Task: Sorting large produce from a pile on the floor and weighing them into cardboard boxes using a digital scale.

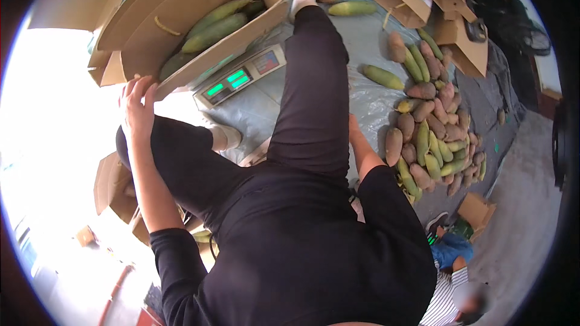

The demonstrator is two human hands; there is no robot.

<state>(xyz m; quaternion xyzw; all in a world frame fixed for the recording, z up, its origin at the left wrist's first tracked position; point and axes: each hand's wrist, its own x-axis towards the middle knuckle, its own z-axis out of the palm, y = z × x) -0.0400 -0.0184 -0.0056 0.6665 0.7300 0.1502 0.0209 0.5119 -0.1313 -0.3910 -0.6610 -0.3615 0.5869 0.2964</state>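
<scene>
While the person stands over an open cardboard box (pixel 241 37) with yellow rope handles, the left hand (pixel 138 105) sits at its near left corner, fingers bent and a little parted along the cardboard edge; whether they pinch it or merely rest there, I cannot tell from here. The right hand (pixel 354 125) is mostly hidden behind the person's leg, so how far its fingers are open, or whether they hold anything, I can't say. A digital scale (pixel 266 61) lies just beside the box, its display lit green, though I can't make out whether any of the box's weight is on it. As for progress, several long green vegetables (pixel 215 33) already lie inside the box, and I'd judge it partly filled, with its top not yet closed. Plenty remains outside: to the person's right, a broad heap of reddish-brown tubers (pixel 393 147) mixed with more green ones spreads over the floor covering, and a single green vegetable (pixel 383 76) lies on the plastic sheet (pixel 370 101) at the heap's near side.
</scene>
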